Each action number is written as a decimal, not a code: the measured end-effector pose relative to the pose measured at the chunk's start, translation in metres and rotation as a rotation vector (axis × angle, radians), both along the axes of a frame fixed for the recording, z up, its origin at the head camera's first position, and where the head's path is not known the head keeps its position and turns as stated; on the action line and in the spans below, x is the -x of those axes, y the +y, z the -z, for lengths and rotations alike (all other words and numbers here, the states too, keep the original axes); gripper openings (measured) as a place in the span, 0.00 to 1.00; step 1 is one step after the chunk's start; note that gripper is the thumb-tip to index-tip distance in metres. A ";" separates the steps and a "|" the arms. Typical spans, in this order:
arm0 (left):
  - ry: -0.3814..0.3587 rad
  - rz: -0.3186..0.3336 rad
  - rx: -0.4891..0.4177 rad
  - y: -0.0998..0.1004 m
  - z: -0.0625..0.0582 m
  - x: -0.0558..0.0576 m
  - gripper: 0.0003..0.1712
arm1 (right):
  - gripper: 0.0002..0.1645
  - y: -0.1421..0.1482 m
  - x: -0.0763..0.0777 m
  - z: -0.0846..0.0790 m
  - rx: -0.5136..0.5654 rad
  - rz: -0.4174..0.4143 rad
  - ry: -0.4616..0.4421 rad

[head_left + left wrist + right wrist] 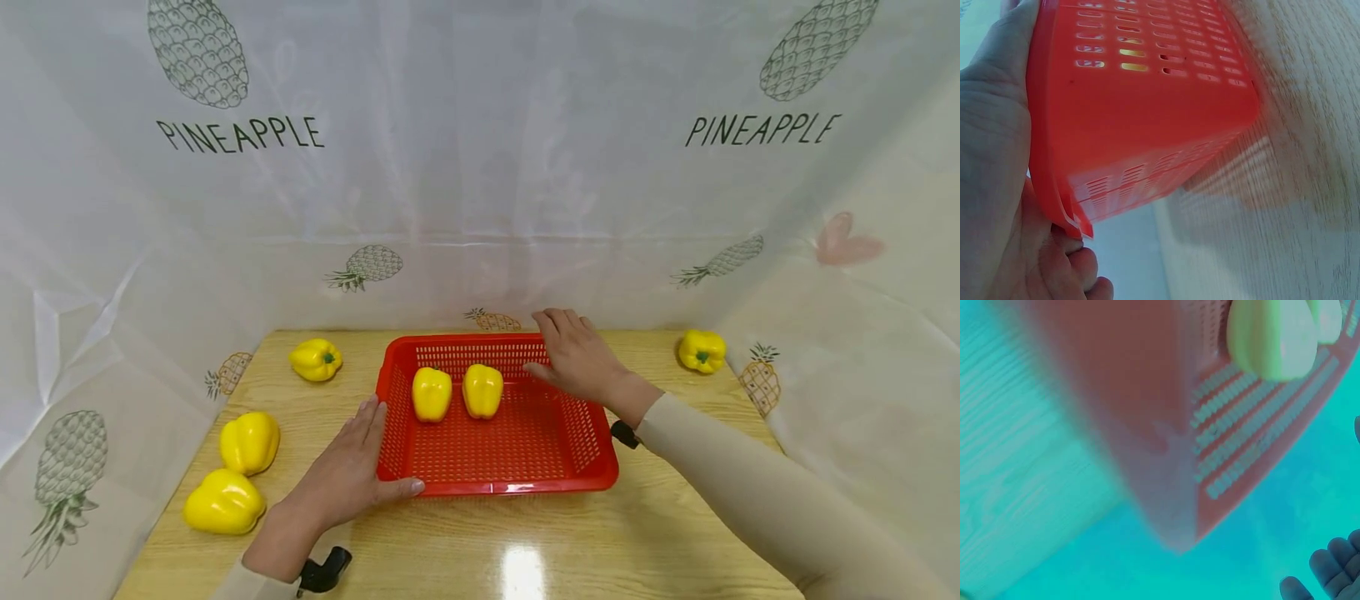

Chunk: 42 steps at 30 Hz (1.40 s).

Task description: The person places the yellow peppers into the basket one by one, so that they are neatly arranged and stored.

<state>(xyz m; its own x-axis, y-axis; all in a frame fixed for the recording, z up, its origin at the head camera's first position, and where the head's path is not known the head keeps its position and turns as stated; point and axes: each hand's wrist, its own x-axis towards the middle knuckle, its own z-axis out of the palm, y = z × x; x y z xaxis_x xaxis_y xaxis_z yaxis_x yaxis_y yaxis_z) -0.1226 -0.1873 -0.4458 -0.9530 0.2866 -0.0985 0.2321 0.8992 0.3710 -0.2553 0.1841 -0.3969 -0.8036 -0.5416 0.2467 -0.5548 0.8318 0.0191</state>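
From where I stand: thin, creased pineapple-print sheeting (pixel 480 183) around the table (pixel 570 542), which is smooth pale woodgrain. Red plastic basket (pixel 517 442), rectangular, slotted, mid-table against the far edge. Hands apart: left hand (pixel 345 475) clamped on basket's near-left corner; right hand (pixel 576 357) over its far-right corner, fingers straight, contact can't tell. Glossy, lobed yellow peppers (pixel 482 392): two in basket's left half, one at table's far-left corner, two along left edge, one at far-right corner.
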 end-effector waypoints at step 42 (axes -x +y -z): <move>-0.016 -0.018 0.004 0.000 0.000 -0.002 0.80 | 0.36 0.224 0.036 0.065 -0.043 0.472 0.060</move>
